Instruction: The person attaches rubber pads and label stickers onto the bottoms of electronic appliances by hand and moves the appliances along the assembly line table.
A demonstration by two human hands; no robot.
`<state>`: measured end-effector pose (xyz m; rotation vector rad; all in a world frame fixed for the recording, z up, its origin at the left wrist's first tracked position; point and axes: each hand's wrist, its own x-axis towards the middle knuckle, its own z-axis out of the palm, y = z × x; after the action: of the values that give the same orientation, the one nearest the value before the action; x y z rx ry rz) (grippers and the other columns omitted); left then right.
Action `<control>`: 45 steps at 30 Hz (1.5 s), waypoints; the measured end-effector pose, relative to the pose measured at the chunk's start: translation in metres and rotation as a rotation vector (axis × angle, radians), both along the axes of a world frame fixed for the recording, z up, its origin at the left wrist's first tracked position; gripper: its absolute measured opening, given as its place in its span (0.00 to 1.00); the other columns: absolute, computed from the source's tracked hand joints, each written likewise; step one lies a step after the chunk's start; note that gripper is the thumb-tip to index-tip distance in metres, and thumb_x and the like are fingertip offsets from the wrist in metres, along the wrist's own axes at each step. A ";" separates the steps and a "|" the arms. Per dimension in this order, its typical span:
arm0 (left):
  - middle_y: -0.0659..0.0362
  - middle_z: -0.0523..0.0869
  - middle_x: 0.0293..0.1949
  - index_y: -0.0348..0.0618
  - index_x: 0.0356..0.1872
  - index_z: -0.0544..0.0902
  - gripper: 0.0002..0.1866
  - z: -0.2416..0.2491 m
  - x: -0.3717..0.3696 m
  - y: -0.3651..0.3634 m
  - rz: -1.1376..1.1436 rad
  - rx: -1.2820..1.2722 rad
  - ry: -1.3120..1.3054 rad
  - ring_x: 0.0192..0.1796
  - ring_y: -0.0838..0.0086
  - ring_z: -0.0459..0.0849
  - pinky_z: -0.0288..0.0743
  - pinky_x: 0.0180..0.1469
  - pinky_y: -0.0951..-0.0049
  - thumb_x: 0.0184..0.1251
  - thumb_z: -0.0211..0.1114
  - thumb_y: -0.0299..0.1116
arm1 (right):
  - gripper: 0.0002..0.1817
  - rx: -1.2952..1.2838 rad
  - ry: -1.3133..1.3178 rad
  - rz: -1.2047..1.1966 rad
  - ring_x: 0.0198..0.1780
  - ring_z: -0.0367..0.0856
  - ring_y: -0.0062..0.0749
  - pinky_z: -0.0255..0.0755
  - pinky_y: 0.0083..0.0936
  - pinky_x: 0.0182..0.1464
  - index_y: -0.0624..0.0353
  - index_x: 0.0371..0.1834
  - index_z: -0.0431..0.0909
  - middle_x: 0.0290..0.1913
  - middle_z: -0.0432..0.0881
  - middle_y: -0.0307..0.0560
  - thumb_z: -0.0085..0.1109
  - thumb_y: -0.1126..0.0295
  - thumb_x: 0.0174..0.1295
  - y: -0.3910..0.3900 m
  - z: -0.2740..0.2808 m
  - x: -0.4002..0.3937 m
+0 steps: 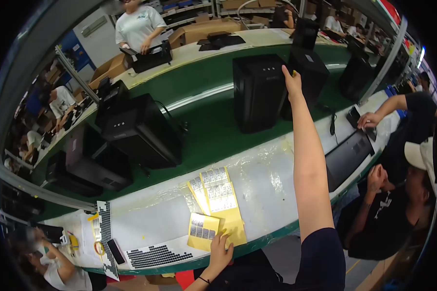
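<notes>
My right hand [292, 82] reaches far forward to the upper right edge of a black tower case [260, 94] standing upright on the green belt. Its thumb and index finger are spread apart against the case. Near the bench's front edge, my left hand [221, 250] rests with its fingers apart on a yellow label sheet [235, 233]. Just left of that hand is a smaller yellow sheet [203, 232] with grey labels. Further sheets of silver labels [219, 189] lie behind.
Another black case [141, 131] stands on the green belt [204, 126] at left. On the bench lie a phone [115, 251] and sheets of black dots [158, 257]. A co-worker's hand [369, 120] touches a black panel area at right; another person [140, 29] works across the belt.
</notes>
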<state>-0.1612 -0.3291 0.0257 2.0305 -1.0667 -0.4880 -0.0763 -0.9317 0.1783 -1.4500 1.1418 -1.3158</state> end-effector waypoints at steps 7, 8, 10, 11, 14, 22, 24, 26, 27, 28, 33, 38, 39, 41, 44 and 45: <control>0.43 0.73 0.57 0.36 0.55 0.73 0.19 0.024 -0.004 -0.045 0.016 -0.086 0.082 0.60 0.47 0.71 0.66 0.63 0.59 0.61 0.61 0.23 | 0.35 0.054 -0.096 0.115 0.58 0.75 0.41 0.68 0.30 0.58 0.68 0.57 0.72 0.55 0.76 0.56 0.71 0.55 0.53 0.007 0.006 -0.011; 0.43 0.72 0.57 0.35 0.55 0.73 0.19 0.028 0.003 -0.054 0.000 -0.111 0.096 0.61 0.47 0.71 0.66 0.63 0.60 0.62 0.60 0.22 | 0.34 0.044 -0.093 0.146 0.60 0.73 0.39 0.66 0.28 0.59 0.67 0.59 0.71 0.57 0.73 0.55 0.70 0.56 0.54 0.005 -0.004 -0.017; 0.47 0.74 0.56 0.35 0.58 0.71 0.20 0.018 0.027 -0.085 0.052 -0.157 0.261 0.61 0.56 0.73 0.66 0.63 0.66 0.64 0.56 0.20 | 0.32 0.005 -0.194 0.222 0.58 0.72 0.37 0.65 0.27 0.60 0.65 0.59 0.70 0.55 0.74 0.52 0.70 0.58 0.56 0.039 0.001 -0.033; 0.51 0.75 0.57 0.36 0.60 0.70 0.21 0.002 0.046 -0.104 0.067 -0.201 0.348 0.61 0.64 0.73 0.66 0.63 0.69 0.65 0.55 0.20 | 0.31 -0.023 -0.242 0.252 0.57 0.72 0.36 0.64 0.26 0.60 0.65 0.59 0.69 0.55 0.74 0.51 0.69 0.59 0.57 0.056 -0.001 -0.041; 0.55 0.75 0.59 0.41 0.64 0.67 0.22 0.051 0.101 -0.189 0.213 -0.323 0.882 0.61 0.67 0.74 0.71 0.62 0.60 0.74 0.50 0.37 | 0.30 -0.007 -0.188 0.373 0.58 0.69 0.31 0.62 0.30 0.62 0.61 0.59 0.68 0.56 0.73 0.46 0.66 0.55 0.61 0.111 0.003 -0.081; 0.52 0.82 0.52 0.38 0.56 0.76 0.26 0.023 0.128 -0.307 0.036 -0.586 1.881 0.51 0.62 0.84 0.83 0.51 0.57 0.73 0.50 0.52 | 0.42 0.649 -0.422 0.521 0.67 0.62 0.30 0.56 0.33 0.68 0.59 0.63 0.66 0.62 0.70 0.41 0.53 0.32 0.60 0.160 -0.019 -0.134; 0.54 0.83 0.50 0.39 0.55 0.77 0.23 0.002 0.123 -0.290 0.000 -0.615 1.896 0.50 0.65 0.85 0.84 0.51 0.61 0.75 0.49 0.48 | 0.37 0.627 -0.301 0.468 0.66 0.63 0.28 0.56 0.29 0.68 0.57 0.65 0.66 0.62 0.70 0.39 0.51 0.38 0.65 0.190 -0.013 -0.143; 0.55 0.83 0.51 0.40 0.57 0.77 0.23 0.003 0.122 -0.278 -0.013 -0.607 1.947 0.51 0.66 0.84 0.83 0.51 0.64 0.76 0.49 0.48 | 0.32 0.565 -0.370 0.528 0.67 0.63 0.27 0.54 0.28 0.69 0.55 0.65 0.66 0.63 0.70 0.39 0.49 0.42 0.68 0.208 -0.023 -0.160; 0.55 0.83 0.52 0.40 0.58 0.76 0.24 0.024 0.120 -0.271 0.004 -0.608 1.931 0.52 0.67 0.84 0.83 0.52 0.65 0.76 0.49 0.50 | 0.30 0.530 -0.410 0.557 0.67 0.63 0.27 0.53 0.28 0.70 0.55 0.65 0.66 0.63 0.69 0.39 0.48 0.45 0.70 0.213 -0.027 -0.164; 0.56 0.83 0.53 0.40 0.59 0.76 0.25 0.033 0.118 -0.264 0.030 -0.602 1.920 0.53 0.67 0.83 0.82 0.53 0.66 0.75 0.49 0.51 | 0.29 0.538 -0.450 0.577 0.68 0.62 0.27 0.52 0.28 0.71 0.55 0.65 0.66 0.64 0.69 0.39 0.46 0.45 0.71 0.220 -0.028 -0.167; 0.58 0.76 0.62 0.43 0.70 0.63 0.30 0.024 0.142 -0.219 0.045 -0.490 1.678 0.60 0.69 0.78 0.77 0.59 0.69 0.74 0.55 0.47 | 0.35 0.638 -0.565 0.632 0.73 0.59 0.33 0.50 0.33 0.73 0.59 0.70 0.61 0.70 0.65 0.43 0.36 0.41 0.72 0.274 -0.025 -0.190; 0.56 0.57 0.75 0.47 0.77 0.45 0.60 0.102 0.148 -0.151 -0.199 -0.507 1.068 0.75 0.67 0.57 0.53 0.74 0.67 0.48 0.79 0.35 | 0.38 0.855 -0.565 0.670 0.69 0.64 0.34 0.56 0.33 0.70 0.59 0.69 0.64 0.66 0.70 0.43 0.34 0.37 0.71 0.304 -0.045 -0.203; 0.55 0.55 0.75 0.46 0.77 0.43 0.61 0.114 0.140 -0.138 -0.221 -0.469 0.979 0.75 0.66 0.55 0.51 0.74 0.66 0.46 0.80 0.32 | 0.39 0.889 -0.531 0.696 0.68 0.67 0.35 0.57 0.33 0.69 0.58 0.68 0.66 0.64 0.73 0.43 0.34 0.36 0.70 0.307 -0.048 -0.202; 0.54 0.51 0.76 0.44 0.77 0.39 0.65 0.138 0.127 -0.113 -0.263 -0.393 0.789 0.77 0.66 0.52 0.48 0.75 0.65 0.43 0.81 0.28 | 0.34 0.914 -0.506 0.659 0.66 0.69 0.33 0.60 0.31 0.67 0.59 0.69 0.65 0.64 0.73 0.44 0.40 0.42 0.72 0.307 -0.063 -0.195; 0.50 0.51 0.75 0.41 0.76 0.37 0.68 0.150 0.093 -0.080 -0.223 -0.319 0.740 0.77 0.64 0.48 0.45 0.76 0.65 0.40 0.82 0.24 | 0.32 0.947 -0.458 0.613 0.64 0.70 0.32 0.62 0.30 0.66 0.59 0.68 0.65 0.63 0.74 0.45 0.43 0.46 0.72 0.309 -0.083 -0.180; 0.48 0.51 0.75 0.38 0.76 0.36 0.67 0.141 0.081 -0.071 -0.232 -0.344 0.671 0.77 0.63 0.50 0.48 0.75 0.65 0.42 0.82 0.25 | 0.32 0.953 -0.443 0.614 0.64 0.70 0.32 0.62 0.30 0.65 0.59 0.68 0.65 0.63 0.74 0.45 0.44 0.46 0.72 0.311 -0.087 -0.175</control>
<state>-0.0804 -0.4005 0.1666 1.2983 -0.8851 -0.9511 -0.2514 -0.6208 0.0917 -0.6477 0.7458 -0.4740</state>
